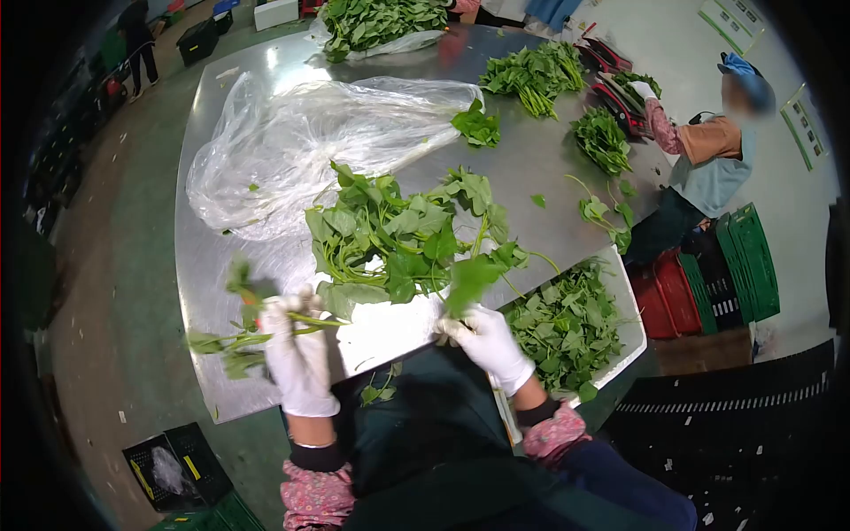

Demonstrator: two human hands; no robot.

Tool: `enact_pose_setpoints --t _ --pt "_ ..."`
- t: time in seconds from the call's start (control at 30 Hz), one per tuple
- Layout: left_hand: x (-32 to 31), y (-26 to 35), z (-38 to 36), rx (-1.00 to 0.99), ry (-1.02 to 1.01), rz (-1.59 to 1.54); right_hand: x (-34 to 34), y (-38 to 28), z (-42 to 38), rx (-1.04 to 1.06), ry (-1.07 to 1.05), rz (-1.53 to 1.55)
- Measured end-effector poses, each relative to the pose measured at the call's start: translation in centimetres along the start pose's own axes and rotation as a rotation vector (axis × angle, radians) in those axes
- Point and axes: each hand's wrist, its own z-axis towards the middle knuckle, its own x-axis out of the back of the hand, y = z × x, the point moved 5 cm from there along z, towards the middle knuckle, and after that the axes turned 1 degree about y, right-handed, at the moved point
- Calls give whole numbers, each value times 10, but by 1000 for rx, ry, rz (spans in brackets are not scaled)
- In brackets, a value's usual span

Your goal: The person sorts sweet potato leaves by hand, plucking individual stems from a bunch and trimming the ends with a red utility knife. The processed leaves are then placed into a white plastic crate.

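The head camera shows the left hand, in a white glove, with its fingers closed around a bunch of green stems at the lower left of the frame, and the right hand, also gloved, pinching a leafy sprig near the middle. Just above both hands a big pile of leafy greens lies on the shiny metal table. A clear plastic bag sits at the upper left, a white tray of leaves is at the right, and another person works at the far right.
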Motion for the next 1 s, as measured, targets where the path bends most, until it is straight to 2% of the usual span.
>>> enact_pose_setpoints --t 0.03,0.1,0.17,0.27,0.33,0.37,0.43,0.47,0.5,0.57,0.63,0.77,1.0 --pt "6 12 3 -47 55 42 12 4 4 149 -57 -483" --pt "9 23 2 -37 81 -30 39 39 15 37 200 -617" --pt "6 16 1 -1 -16 -65 59 59 33 -21 465 -469" --pt "1 -6 -9 157 -117 -137 46 57 67 -174 419 -602" --pt "-4 -13 -21 273 -46 -93 31 78 83 -280 343 -715" --pt "-5 -15 -25 322 -14 -86 25 100 87 -238 381 -729" --pt "-6 -12 -26 328 -27 -97 33 116 85 -280 483 -704" --pt "-4 -10 -26 328 -22 -96 44 126 79 -385 502 -663" --pt "-2 -8 -26 335 -18 -92 55 131 70 -322 602 -613" --pt "4 -10 -22 324 -24 -94 72 156 54 -499 462 200" --pt "5 -17 -20 333 -63 -101 83 150 36 -472 427 476" --pt "2 -45 -21 371 -108 -96 99 153 4 -383 433 634" --pt "-1 -67 -28 439 -148 -63 100 128 -12 -369 539 521"
